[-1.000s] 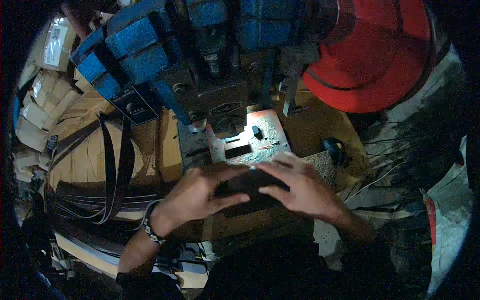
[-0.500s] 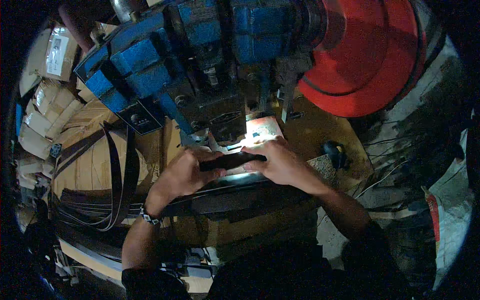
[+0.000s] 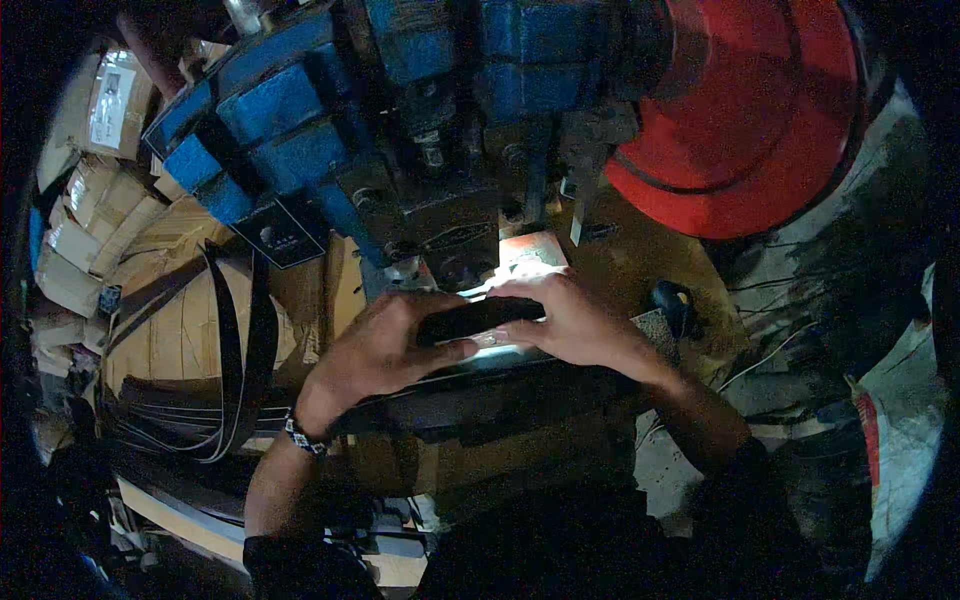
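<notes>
Both my hands are closed on a short, dark, flat strip (image 3: 482,318), one at each end. My left hand (image 3: 388,340), with a patterned bracelet at the wrist, grips its left end, thumb along the near edge. On the right end, my right hand (image 3: 568,318) pinches with thumb and fingers. The strip's material is too dark to make out. It is held just in front of a blue press-like machine (image 3: 290,120), close to a brightly lit patch with a pale card or label (image 3: 533,252). My fingers hide the strip's ends.
A large red wheel (image 3: 750,120) is at the machine's right. Long dark straps (image 3: 228,340) hang and lie over cardboard at the left, near wrapped cartons (image 3: 110,110). A small black object (image 3: 674,308) sits on the board to the right. A pale sack (image 3: 905,430) stands far right.
The dark strip has tilted so that more of its broad face shows. Both hands have shifted slightly to the right with it and still grip its ends.
</notes>
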The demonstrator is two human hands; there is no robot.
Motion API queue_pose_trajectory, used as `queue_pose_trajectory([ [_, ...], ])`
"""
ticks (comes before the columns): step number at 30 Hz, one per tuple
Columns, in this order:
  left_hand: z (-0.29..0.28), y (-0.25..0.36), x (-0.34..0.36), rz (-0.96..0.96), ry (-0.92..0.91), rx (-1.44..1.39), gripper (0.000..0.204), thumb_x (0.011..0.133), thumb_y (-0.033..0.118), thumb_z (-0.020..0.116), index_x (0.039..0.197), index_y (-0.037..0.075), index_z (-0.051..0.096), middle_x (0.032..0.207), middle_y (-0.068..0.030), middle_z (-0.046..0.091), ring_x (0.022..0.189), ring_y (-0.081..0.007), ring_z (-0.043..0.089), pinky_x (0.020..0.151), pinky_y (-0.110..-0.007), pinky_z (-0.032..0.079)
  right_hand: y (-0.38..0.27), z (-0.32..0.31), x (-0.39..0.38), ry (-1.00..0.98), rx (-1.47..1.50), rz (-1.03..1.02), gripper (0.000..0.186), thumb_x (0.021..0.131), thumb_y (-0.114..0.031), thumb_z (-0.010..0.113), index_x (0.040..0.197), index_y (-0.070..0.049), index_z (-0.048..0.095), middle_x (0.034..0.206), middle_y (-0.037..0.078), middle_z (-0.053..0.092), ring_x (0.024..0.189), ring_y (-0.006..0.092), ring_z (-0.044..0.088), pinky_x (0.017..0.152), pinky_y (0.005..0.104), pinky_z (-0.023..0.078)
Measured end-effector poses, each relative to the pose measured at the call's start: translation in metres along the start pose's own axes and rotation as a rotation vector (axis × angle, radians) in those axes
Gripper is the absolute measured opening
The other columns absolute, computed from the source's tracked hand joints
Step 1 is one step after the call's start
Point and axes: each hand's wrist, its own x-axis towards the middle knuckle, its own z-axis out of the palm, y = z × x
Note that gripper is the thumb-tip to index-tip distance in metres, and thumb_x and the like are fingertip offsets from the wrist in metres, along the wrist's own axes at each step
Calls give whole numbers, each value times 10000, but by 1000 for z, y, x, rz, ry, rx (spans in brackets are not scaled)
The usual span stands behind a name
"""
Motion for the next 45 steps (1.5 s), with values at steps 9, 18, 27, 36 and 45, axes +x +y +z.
queue_pose_trajectory([
  [9,11,23,-11,101,132,-80,403,828,231,783,1126,-22,688,1023,-221,709,924,-344,700,851,-407,530,-19,-11,-26,11,68,-119,417,853,-273,737,1140,23,670,1034,249,685,989,391,673,891,450,510],
  [18,15,25,-12,38,137,-48,337,821,218,792,1064,-7,725,996,-211,718,863,-333,712,754,-381,553,-17,-7,-31,4,30,-92,379,853,-191,746,1157,21,668,1028,216,697,977,364,682,842,408,518],
  [27,15,24,-12,112,189,-70,300,824,175,782,1036,-29,722,949,-204,723,819,-327,709,744,-382,549,-19,-19,-35,-28,-136,-182,384,873,-171,699,1202,13,624,1071,213,663,1046,399,632,897,455,496],
  [36,-2,12,-16,-129,-3,-119,380,863,212,755,1146,-30,678,1003,-190,713,877,-240,684,802,-364,531,4,-6,-13,-11,-138,-65,425,893,-177,671,1290,-45,598,1149,223,656,1116,391,611,968,455,467],
  [45,-24,-26,-21,-96,144,-34,341,867,168,760,1156,1,687,1011,-164,718,895,-175,664,791,-311,526,10,-3,-2,18,-196,-133,443,923,-234,663,1328,-68,589,1182,263,633,1102,414,604,973,471,454],
])
